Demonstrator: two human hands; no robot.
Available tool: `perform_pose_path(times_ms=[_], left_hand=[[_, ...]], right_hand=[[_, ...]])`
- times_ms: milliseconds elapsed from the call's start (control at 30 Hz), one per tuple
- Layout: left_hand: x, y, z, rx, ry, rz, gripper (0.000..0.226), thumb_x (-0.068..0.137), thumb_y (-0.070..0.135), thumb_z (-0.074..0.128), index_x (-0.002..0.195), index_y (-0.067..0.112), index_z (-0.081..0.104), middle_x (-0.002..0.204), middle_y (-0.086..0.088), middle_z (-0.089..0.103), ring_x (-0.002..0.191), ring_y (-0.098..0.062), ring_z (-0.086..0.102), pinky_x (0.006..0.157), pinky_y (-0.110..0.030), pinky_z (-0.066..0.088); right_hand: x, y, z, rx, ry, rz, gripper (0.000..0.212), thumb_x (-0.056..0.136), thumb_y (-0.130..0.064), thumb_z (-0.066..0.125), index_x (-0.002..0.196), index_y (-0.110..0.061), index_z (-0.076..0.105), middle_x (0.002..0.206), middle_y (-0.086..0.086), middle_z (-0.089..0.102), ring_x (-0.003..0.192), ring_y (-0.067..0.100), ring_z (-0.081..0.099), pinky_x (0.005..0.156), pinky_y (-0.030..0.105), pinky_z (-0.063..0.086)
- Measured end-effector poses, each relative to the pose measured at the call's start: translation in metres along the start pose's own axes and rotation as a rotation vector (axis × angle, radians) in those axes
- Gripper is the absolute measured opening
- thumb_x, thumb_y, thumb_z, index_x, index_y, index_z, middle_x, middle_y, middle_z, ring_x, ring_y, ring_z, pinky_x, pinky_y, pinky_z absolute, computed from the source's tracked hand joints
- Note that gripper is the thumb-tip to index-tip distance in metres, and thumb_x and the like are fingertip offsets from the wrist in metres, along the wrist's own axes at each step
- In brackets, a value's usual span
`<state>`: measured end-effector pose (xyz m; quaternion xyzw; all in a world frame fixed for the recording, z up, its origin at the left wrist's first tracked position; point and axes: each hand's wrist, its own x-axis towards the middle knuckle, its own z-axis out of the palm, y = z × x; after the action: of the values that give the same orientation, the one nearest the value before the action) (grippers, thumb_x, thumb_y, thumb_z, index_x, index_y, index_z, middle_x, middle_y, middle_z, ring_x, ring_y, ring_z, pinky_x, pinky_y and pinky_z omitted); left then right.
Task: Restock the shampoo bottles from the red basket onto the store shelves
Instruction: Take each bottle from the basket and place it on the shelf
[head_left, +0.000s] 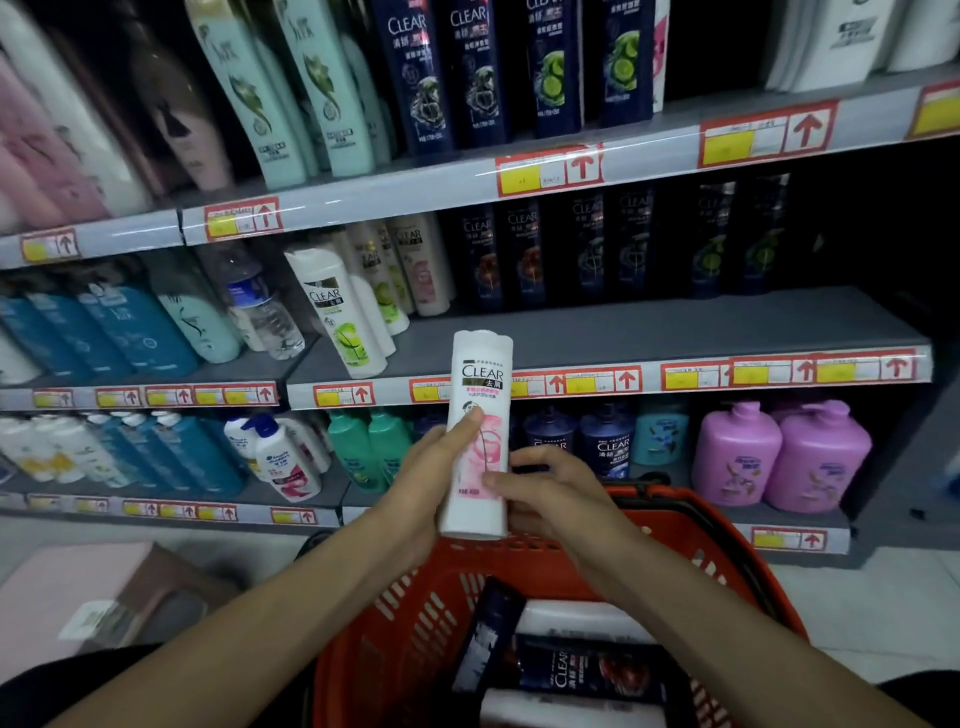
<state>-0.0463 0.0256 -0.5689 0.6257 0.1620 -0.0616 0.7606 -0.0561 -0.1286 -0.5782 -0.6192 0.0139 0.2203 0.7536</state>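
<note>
Fingers (470, 423) of your left hand (431, 467) and right hand (545, 488) grip the white-and-pink CLEAR shampoo bottle (480, 415), upright above the red basket (717, 551). You're mid-placement: next, carry it up to the matching pink-label CLEAR bottles (423, 267) on the middle shelf (649, 322).

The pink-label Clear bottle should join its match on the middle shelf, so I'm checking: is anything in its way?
Nothing visible blocks it. Both hands hold the white bottle upright; the grey shelf is bare in front of the pink-label white bottle.
</note>
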Motion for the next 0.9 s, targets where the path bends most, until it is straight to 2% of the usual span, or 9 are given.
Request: perform_pose_path(times_ms=[133,333,400,500,600,667,767,833,900], left_hand=[[0.004,0.006,-0.002,-0.039,-0.045,0.079,0.050,0.093,0.045,0.069,0.128,0.010,0.064,0.117,-0.019,0.075,0.099,-0.032,0.072,0.087,-0.045,0.059],[0.023,0.026,-0.008,0.026,0.016,0.308,0.026,0.100,0.036,0.065,0.117,0.018,0.070,0.103,-0.005,0.080,0.092,-0.022,0.076,0.076,-0.034,0.060],[0.034,0.038,-0.014,0.073,0.053,0.372,0.022,0.100,0.036,0.064,0.111,0.018,0.069,0.095,0.000,0.080,0.085,-0.015,0.076,0.070,-0.028,0.058],[0.056,0.052,-0.027,0.176,0.098,0.464,0.022,0.101,0.041,0.062,0.112,0.024,0.070,0.099,0.003,0.079,0.089,-0.010,0.075,0.074,-0.027,0.059],[0.085,0.062,-0.044,0.353,0.166,0.509,0.031,0.095,0.058,0.059,0.116,0.039,0.067,0.107,0.007,0.076,0.099,-0.012,0.073,0.088,-0.041,0.060],[0.106,0.064,-0.055,0.490,0.217,0.521,0.039,0.088,0.064,0.056,0.121,0.045,0.064,0.109,0.004,0.072,0.097,-0.014,0.071,0.086,-0.043,0.059],[0.128,0.070,-0.062,0.632,0.302,0.503,0.043,0.092,0.048,0.057,0.133,0.036,0.059,0.105,-0.006,0.066,0.084,-0.020,0.067,0.069,-0.034,0.053],[0.142,0.075,-0.062,0.629,0.291,0.469,0.046,0.094,0.041,0.056,0.139,0.029,0.058,0.105,-0.013,0.066,0.089,-0.029,0.067,0.067,-0.034,0.050],[0.157,0.076,-0.062,0.592,0.244,0.467,0.049,0.089,0.037,0.051,0.137,0.030,0.060,0.104,-0.017,0.067,0.093,-0.036,0.065,0.067,-0.034,0.045]], right_hand=[[0.007,-0.013,0.000,-0.070,-0.037,-0.049,0.040,0.082,-0.017,0.086,0.116,-0.010,0.067,0.103,0.011,0.078,0.094,0.024,0.077,0.093,0.044,0.060],[0.032,-0.043,0.022,-0.215,-0.063,-0.201,0.030,0.084,-0.009,0.082,0.112,-0.010,0.074,0.096,0.004,0.080,0.089,0.017,0.077,0.071,0.019,0.059],[0.048,-0.054,0.029,-0.244,-0.077,-0.235,0.029,0.084,-0.004,0.081,0.111,-0.009,0.074,0.096,0.005,0.080,0.089,0.018,0.078,0.072,0.020,0.059],[0.082,-0.065,0.041,-0.292,-0.041,-0.273,0.034,0.081,0.000,0.083,0.112,-0.006,0.071,0.096,0.007,0.080,0.088,0.020,0.078,0.072,0.023,0.060],[0.124,-0.069,0.054,-0.360,0.045,-0.351,0.042,0.076,0.001,0.086,0.114,-0.003,0.069,0.093,0.006,0.080,0.083,0.016,0.078,0.070,0.024,0.060],[0.152,-0.072,0.061,-0.411,0.121,-0.409,0.043,0.074,-0.001,0.088,0.112,-0.006,0.069,0.091,0.002,0.078,0.076,0.007,0.075,0.064,0.019,0.057],[0.192,-0.076,0.069,-0.494,0.261,-0.514,0.042,0.071,-0.008,0.091,0.106,-0.015,0.069,0.092,-0.006,0.076,0.079,0.003,0.073,0.070,0.026,0.062],[0.217,-0.078,0.073,-0.552,0.349,-0.547,0.044,0.069,-0.013,0.093,0.103,-0.020,0.068,0.095,-0.009,0.075,0.085,0.007,0.073,0.078,0.035,0.063],[0.243,-0.080,0.076,-0.614,0.420,-0.568,0.047,0.066,-0.018,0.095,0.102,-0.022,0.066,0.096,-0.008,0.074,0.086,0.009,0.073,0.081,0.040,0.062]])
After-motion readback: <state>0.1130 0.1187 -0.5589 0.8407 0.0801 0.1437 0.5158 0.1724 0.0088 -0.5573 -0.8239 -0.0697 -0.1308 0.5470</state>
